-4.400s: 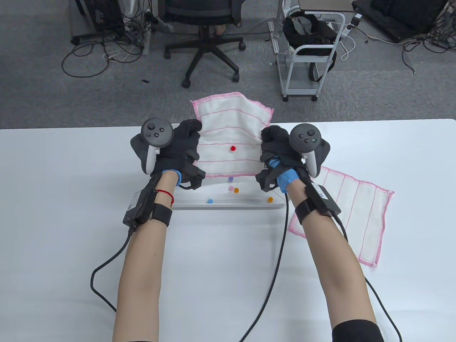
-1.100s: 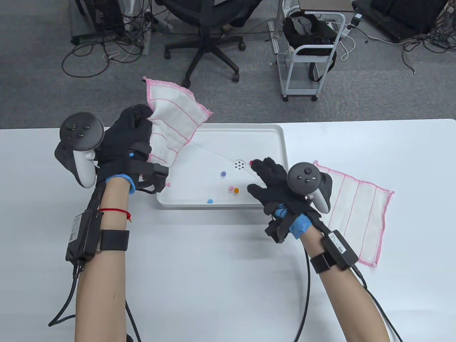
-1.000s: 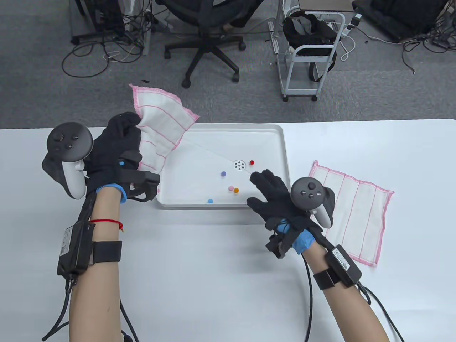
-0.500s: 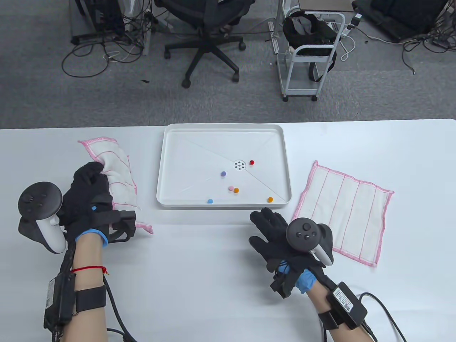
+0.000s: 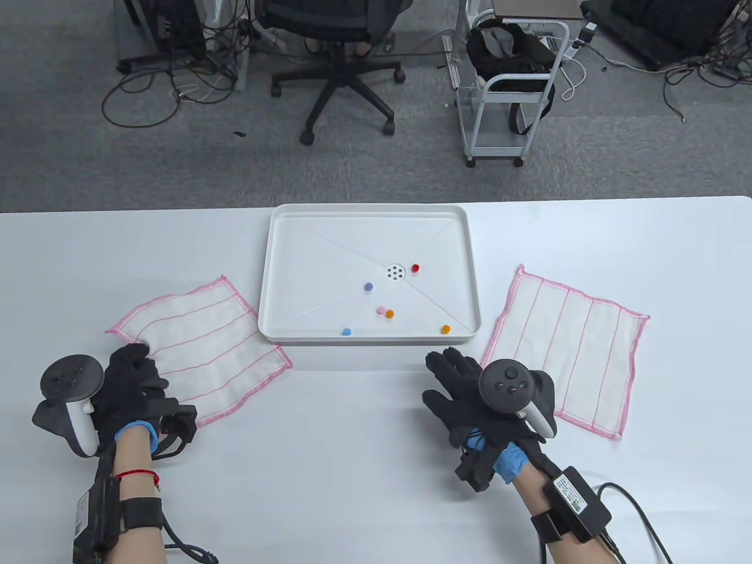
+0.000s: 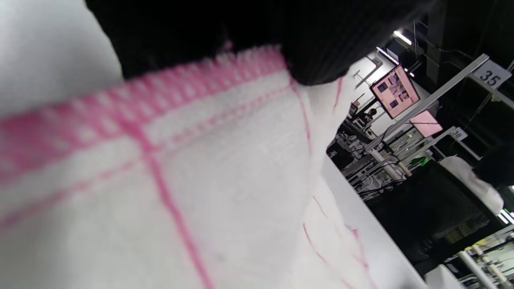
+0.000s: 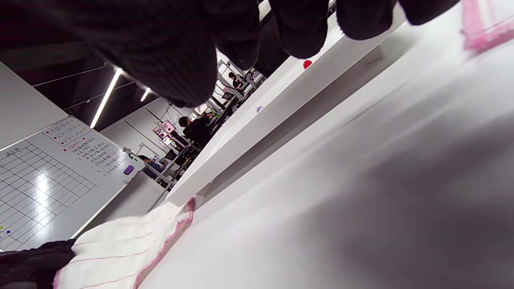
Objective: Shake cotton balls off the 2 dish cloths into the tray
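Observation:
The white tray (image 5: 267, 282) stands mid-table and holds several small cotton balls, among them a red one (image 5: 415, 268) beside the drain and a blue one (image 5: 346, 331) at the near wall. The left dish cloth (image 5: 200, 346) lies spread flat to the tray's left. My left hand (image 5: 141, 357) is at its near-left edge; in the left wrist view black fingers (image 6: 313, 56) cover the pink hem of the cloth (image 6: 225, 168). The right dish cloth (image 5: 570, 346) lies flat to the tray's right, bare. My right hand (image 5: 452, 376) rests spread on the table between tray and right cloth, holding nothing.
Beyond the table's far edge stand an office chair (image 5: 346, 64) and a white cart (image 5: 505, 88) amid floor cables. Glove cables trail over the table's near edge. The right wrist view shows the tray's near wall (image 7: 281, 116) close ahead of the fingers.
My left hand carried the cloth from above the tray to the table's left and laid it out flat. My right hand let go earlier, drew back toward me and settled on the table.

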{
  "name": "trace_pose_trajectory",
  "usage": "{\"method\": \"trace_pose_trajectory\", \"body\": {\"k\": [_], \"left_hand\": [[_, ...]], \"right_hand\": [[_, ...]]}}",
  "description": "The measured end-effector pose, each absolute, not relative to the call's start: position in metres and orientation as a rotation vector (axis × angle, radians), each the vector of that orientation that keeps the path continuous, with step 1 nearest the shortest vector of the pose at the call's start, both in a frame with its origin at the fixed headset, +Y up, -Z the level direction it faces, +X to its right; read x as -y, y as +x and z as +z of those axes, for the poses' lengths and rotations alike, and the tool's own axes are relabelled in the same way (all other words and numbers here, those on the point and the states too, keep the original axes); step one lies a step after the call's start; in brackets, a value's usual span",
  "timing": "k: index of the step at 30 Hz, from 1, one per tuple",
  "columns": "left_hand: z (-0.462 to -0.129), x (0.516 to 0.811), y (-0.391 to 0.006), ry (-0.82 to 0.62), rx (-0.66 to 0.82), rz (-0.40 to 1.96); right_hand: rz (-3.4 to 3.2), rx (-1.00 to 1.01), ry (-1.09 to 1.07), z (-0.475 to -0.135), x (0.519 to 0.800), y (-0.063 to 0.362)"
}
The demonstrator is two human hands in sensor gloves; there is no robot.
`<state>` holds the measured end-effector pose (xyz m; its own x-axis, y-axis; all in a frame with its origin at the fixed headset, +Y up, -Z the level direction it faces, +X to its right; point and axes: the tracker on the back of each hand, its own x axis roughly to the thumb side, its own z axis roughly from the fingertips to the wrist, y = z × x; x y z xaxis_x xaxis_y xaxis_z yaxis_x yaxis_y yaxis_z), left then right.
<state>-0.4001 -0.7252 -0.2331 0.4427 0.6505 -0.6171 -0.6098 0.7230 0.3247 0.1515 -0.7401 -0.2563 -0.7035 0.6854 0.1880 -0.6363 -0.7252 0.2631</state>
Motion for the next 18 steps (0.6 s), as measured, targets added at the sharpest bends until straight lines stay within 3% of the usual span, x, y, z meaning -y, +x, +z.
{"method": "trace_pose_trajectory", "body": {"k": [6, 11, 18], "left_hand": [[-0.229, 0.738, -0.409, 0.024, -0.78, 0.677], [-0.228, 0.743, -0.4, -0.124, -0.696, 0.545], [-0.228, 0.711, -0.354, -0.016, -0.519, 0.353]], "right_hand": [[2.384, -0.234, 0.359, -0.253, 0.74, 0.149], [2.449, -0.196, 0.359, -0.247, 0.743, 0.148], [2.509, -0.076, 0.34, -0.239, 0.74, 0.148]]}}
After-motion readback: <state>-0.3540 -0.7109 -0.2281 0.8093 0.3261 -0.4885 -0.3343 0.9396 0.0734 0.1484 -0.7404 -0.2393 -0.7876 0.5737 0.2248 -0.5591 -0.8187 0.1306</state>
